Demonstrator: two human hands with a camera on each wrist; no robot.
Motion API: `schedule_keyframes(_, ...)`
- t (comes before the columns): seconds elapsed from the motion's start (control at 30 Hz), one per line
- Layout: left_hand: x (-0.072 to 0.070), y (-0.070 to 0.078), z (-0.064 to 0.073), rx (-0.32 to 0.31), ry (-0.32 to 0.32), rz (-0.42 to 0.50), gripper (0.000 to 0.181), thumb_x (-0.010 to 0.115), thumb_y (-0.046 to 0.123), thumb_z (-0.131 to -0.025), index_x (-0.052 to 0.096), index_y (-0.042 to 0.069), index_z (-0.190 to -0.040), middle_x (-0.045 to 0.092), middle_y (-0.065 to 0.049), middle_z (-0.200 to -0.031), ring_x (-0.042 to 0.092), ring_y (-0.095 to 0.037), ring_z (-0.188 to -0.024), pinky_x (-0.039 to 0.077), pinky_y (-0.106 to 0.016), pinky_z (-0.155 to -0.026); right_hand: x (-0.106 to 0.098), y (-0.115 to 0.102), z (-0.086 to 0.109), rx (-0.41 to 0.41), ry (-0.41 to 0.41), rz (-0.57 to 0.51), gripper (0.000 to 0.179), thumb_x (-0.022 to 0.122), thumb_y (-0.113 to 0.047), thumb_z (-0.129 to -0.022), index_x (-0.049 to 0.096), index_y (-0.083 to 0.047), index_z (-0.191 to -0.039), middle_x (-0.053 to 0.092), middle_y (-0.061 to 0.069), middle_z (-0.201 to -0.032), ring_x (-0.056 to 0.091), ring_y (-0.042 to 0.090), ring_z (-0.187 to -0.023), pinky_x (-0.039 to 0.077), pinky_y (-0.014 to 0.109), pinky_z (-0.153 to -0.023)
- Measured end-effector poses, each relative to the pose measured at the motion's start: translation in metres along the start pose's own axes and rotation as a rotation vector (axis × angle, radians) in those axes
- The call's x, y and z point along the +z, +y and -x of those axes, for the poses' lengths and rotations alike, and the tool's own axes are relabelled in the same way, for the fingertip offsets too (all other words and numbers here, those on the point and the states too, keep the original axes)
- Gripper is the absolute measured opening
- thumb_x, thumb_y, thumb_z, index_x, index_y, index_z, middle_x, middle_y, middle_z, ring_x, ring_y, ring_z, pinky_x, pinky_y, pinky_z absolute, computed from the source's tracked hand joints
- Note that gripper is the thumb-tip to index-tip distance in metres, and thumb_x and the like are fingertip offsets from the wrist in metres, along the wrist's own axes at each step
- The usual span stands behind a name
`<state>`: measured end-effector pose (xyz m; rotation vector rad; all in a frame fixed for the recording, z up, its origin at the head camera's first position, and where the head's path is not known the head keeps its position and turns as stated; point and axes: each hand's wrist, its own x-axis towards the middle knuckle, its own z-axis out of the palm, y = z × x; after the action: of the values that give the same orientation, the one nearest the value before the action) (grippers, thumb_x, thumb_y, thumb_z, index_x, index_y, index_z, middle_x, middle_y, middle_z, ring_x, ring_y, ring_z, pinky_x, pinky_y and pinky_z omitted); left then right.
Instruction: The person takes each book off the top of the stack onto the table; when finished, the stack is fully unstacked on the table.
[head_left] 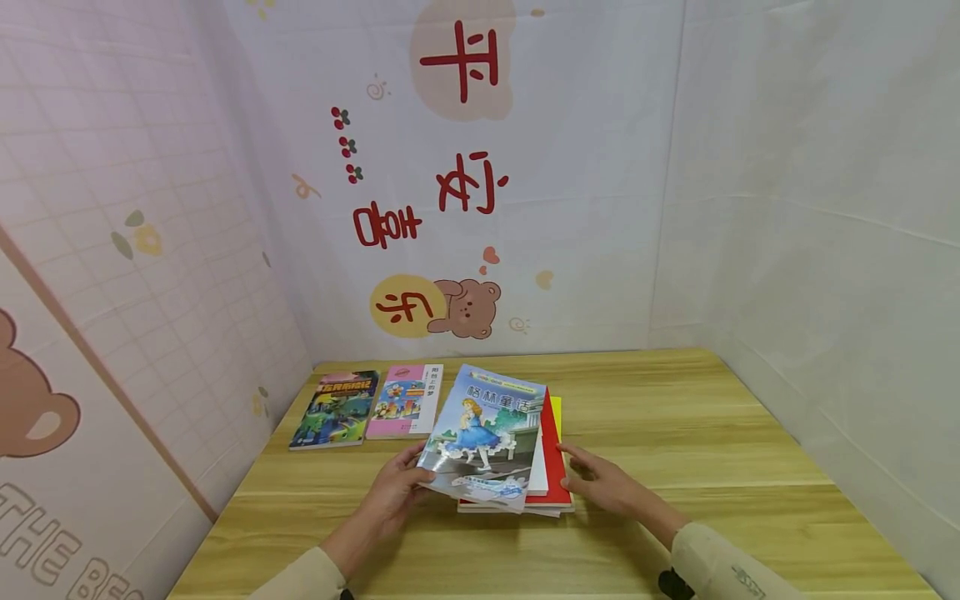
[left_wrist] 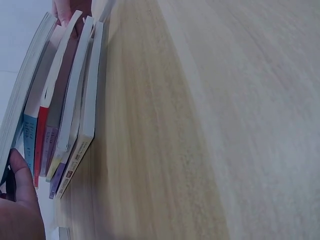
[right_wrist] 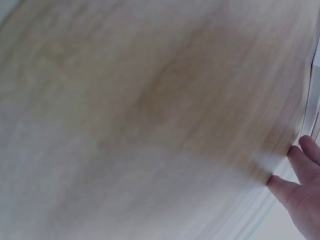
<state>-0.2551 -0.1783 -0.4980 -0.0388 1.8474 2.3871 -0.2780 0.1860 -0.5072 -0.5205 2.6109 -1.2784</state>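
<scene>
My left hand [head_left: 396,490] grips the left edge of a picture book [head_left: 480,442] with a blue cover and a girl in a blue dress. This book is tilted over a stack of several books, among them a red book [head_left: 553,467] and a yellow one [head_left: 557,406]. In the left wrist view, the thumb of my left hand [left_wrist: 22,200] lies along the held book [left_wrist: 22,85], which slants away from the stacked books [left_wrist: 75,115]. My right hand [head_left: 611,483] is at the stack's right edge, its fingers extended toward the red book; exact contact is unclear.
Left of the stack lie a pink-and-white book [head_left: 405,402] and a dark green illustrated book [head_left: 335,410], side by side on the wood-grain table [head_left: 660,417]. A printed cloth wall [head_left: 585,167] stands behind the table, with more cloth at both sides.
</scene>
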Motion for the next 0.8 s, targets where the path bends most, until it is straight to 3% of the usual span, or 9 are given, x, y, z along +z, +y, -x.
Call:
schedule_keyframes(0.3, -0.006, 0.003, 0.001, 0.010, 0.006, -0.005, 0.069, 0.058, -0.009, -0.086, 0.031, -0.007, -0.150, 0.049, -0.023, -0.140, 0.064, -0.021, -0.097, 0.055, -0.040, -0.084, -0.001, -0.003, 0.001, 0.005, -0.001, -0.001, 0.064, 0.067, -0.034, -0.095, 0.043, -0.013, -0.150, 0.049, 0.031, -0.140, 0.045, 0.047, -0.131, 0.033, 0.064, -0.106)
schedule_keyframes(0.63, -0.016, 0.008, 0.006, 0.011, 0.041, -0.007, 0.068, 0.056, -0.009, -0.087, 0.031, -0.005, -0.150, 0.048, -0.024, -0.140, 0.064, -0.022, -0.096, 0.055, -0.038, -0.082, -0.001, -0.005, 0.001, 0.030, 0.000, 0.004, 0.064, 0.067, -0.035, -0.095, 0.043, -0.014, -0.151, 0.049, 0.029, -0.141, 0.045, 0.045, -0.132, 0.033, 0.063, -0.106)
schedule_keyframes(0.8, -0.021, 0.010, 0.008, 0.003, 0.050, 0.011, 0.067, 0.055, -0.009, -0.088, 0.031, -0.005, -0.150, 0.051, -0.020, -0.137, 0.064, -0.020, -0.094, 0.055, -0.036, -0.081, 0.000, -0.004, -0.001, 0.050, 0.001, 0.004, 0.065, 0.067, -0.038, -0.094, 0.044, -0.016, -0.151, 0.049, 0.028, -0.142, 0.044, 0.046, -0.133, 0.033, 0.064, -0.106)
